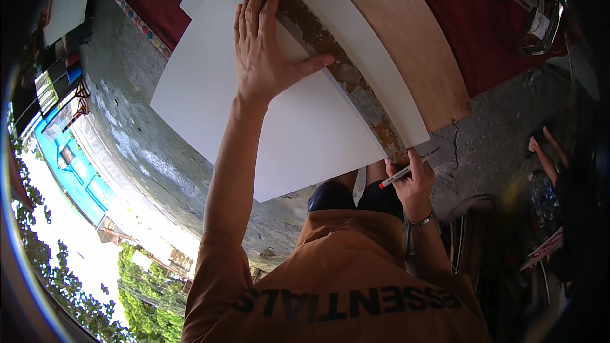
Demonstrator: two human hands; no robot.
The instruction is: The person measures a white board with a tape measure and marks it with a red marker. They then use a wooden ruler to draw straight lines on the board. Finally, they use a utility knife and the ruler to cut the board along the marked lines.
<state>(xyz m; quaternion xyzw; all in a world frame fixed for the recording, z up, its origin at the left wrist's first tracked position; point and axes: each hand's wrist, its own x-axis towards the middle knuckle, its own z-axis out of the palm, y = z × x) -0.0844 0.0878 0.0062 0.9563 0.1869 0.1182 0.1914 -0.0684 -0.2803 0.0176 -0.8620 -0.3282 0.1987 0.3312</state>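
A large white sheet [286,133] lies at a slant in front of me, with a long flat rust-stained bar [356,82] across it. White sheet shows on both sides of the bar. My left hand [260,67] is spread flat, its palm over the sheet; its thumb and fingertips reach the bar's left edge. At the bar's near end is my right hand [416,187], its fingers closed around a slim white pen [397,176] with a red end. The index finger of that hand is against or very close to the bar's end; exact contact is unclear.
A pale wooden board [413,38] lies along the sheet's right side, over dark red cloth [470,25]. A clear glass or plastic container [540,25] stands at the far right. Grey cracked concrete [464,146] surrounds this. Another person's bare limbs [548,155] show at the right.
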